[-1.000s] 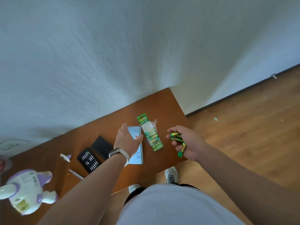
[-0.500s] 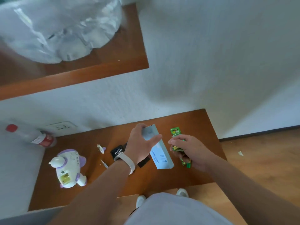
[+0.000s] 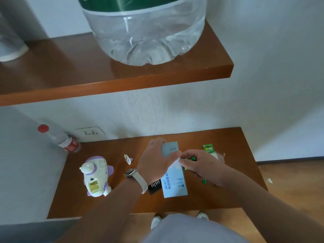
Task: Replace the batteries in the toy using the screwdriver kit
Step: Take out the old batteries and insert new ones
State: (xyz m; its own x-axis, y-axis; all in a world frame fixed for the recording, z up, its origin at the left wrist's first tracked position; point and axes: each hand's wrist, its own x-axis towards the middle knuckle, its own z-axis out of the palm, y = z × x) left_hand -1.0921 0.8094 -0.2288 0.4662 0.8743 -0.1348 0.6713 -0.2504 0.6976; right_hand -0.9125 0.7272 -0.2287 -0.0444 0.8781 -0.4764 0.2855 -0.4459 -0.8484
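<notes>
Your view has swung up: the upper shelf (image 3: pixel 122 79) and the big water jug (image 3: pixel 143 30) on it now fill the top, where a second ago there was only wall. On the table (image 3: pixel 236 190) below, the toy (image 3: pixel 95 176) lies where it was, well to the left, its open compartment (image 3: pixel 94 185) facing up.

The kit box (image 3: pixel 175 183) has left the wood. A second ago it lay flat under your left hand (image 3: pixel 154 162). Now that hand grips its far end, thumb across the face, with the near end tipped down toward you. Your right hand (image 3: pixel 203 165) has come across from well apart. Its fingertips touch the box's right edge while its curled fingers keep hold of the green batteries (image 3: pixel 192 158).

I read this as opening the box or clearing it away, not yet loading cells. With batteries filling the right hand, a firm pull on the box looks awkward.

Several things are hidden or unclear:
- The black bit tray (image 3: pixel 154 186) shows only as a corner between your left wrist and the box.
- The battery pack (image 3: pixel 208 149) is half behind your right hand.
- The driver that lay near the tray is out of sight, likely under your left forearm.
- The small piece (image 3: pixel 128 158) beside the toy may be the compartment cover, but it is too small to be sure.
- I cannot tell how many batteries you hold, nor whether any sit in the toy
</notes>
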